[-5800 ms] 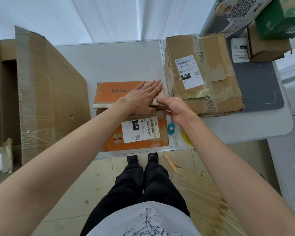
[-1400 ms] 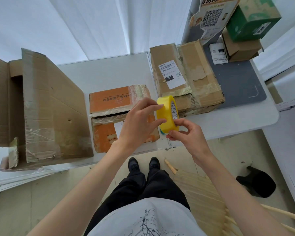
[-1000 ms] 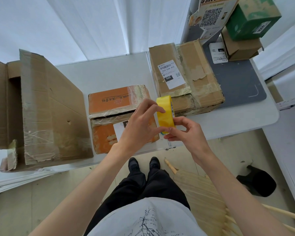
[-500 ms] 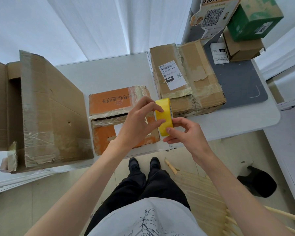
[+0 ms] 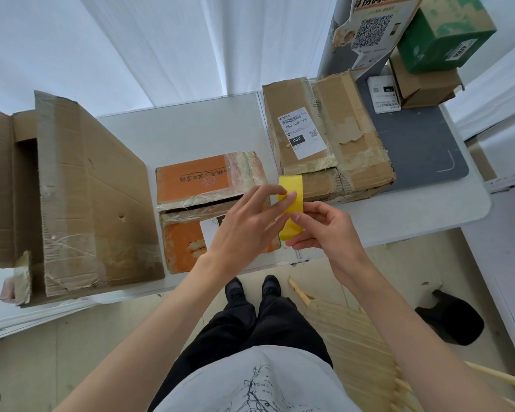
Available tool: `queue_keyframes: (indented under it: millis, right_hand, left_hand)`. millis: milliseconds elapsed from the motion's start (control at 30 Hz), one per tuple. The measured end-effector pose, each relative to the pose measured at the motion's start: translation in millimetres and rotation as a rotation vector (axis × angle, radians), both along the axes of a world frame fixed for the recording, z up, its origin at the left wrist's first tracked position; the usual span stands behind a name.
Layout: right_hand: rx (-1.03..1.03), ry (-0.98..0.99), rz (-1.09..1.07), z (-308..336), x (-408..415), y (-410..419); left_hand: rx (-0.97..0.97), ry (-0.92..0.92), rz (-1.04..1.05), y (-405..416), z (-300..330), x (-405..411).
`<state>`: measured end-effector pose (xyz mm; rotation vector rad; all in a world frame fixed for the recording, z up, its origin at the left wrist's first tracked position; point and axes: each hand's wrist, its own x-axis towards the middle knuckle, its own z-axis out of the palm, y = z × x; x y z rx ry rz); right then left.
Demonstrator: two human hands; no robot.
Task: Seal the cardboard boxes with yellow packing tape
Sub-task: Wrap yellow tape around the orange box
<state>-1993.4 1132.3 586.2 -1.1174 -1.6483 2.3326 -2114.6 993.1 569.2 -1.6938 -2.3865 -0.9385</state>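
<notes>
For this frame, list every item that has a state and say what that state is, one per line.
yellow tape roll: held above the table edge, seen edge-on, gripped by both hands.
left hand: fingers curled on the roll.
right hand: pinching the roll's near side.
orange box: flaps down, seam slightly gapped, only old clear tape.
labelled brown box: closed, worn tape, torn paper.
large carton: open, flap raised.

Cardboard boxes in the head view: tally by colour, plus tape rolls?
Brown cardboard boxes: 3 (large open box, labelled box, small box under the green one)
Orange box: 1
Green box: 1
Yellow tape roll: 1
Total: 6
</notes>
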Motion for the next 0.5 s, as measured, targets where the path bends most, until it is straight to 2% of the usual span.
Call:
queue_keyframes:
  millis: [300, 367, 433, 500]
  right_hand:
    - [-0.014, 0.021, 0.015, 1, -1, -1]
    - [0.008, 0.021, 0.034, 0, 0, -1]
    - [0.037, 0.020, 0.051, 0, 2, 2]
    - [0.066, 0.026, 0.073, 0, 3, 5]
  left_hand:
    - [0.127, 0.113, -0.019, -5, -10, 2]
    - [0.117, -0.023, -0.032, -2, -8, -2]
    - [0.062, -0.324, 0.007, 4, -1, -9]
    - [0.002, -0.581, 0.142, 11, 7, -22]
